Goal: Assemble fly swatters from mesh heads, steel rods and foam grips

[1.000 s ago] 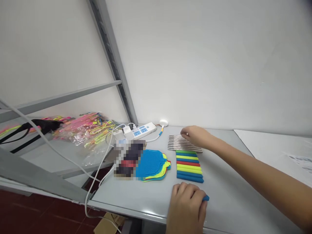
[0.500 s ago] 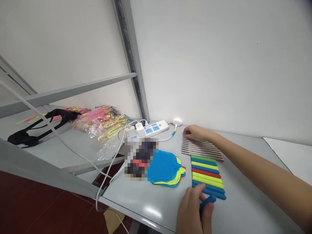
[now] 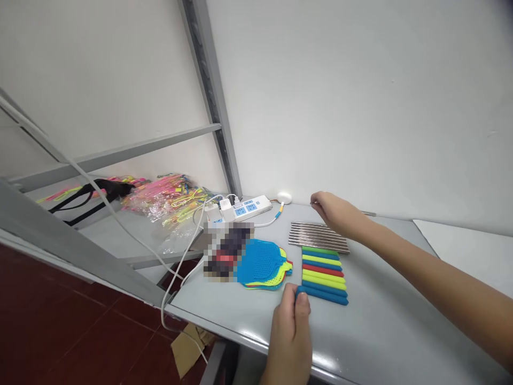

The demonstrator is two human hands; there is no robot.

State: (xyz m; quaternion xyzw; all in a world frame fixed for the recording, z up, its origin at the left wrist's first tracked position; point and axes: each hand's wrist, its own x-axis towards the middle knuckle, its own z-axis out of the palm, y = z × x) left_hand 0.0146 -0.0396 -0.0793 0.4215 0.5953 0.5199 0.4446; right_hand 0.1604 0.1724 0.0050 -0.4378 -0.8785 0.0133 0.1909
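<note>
My left hand (image 3: 292, 321) is closed on a blue handle sleeve (image 3: 300, 291), held upright at the near end of a row of coloured handle sleeves (image 3: 324, 272) lying side by side on the grey table (image 3: 380, 326). My right hand (image 3: 334, 212) is raised just above and behind a row of thin metal rods (image 3: 318, 236). Its fingers pinch one metal rod (image 3: 366, 214), whose end sticks out to the right behind my wrist. A stack of blue, yellow and green mesh swatter heads (image 3: 262, 263) lies left of the sleeves.
A white power strip (image 3: 242, 208) with plugs and cables sits at the table's back left corner, near a small white round device (image 3: 284, 197). A blurred dark object (image 3: 224, 251) lies beside the mesh heads. Bags of pink and yellow plastic parts (image 3: 168, 198) rest on the grey metal shelf (image 3: 100, 235) to the left.
My right hand has lifted off the rod row with one rod pinched. My left hand has turned the blue sleeve upright against the near end of the coloured row.
</note>
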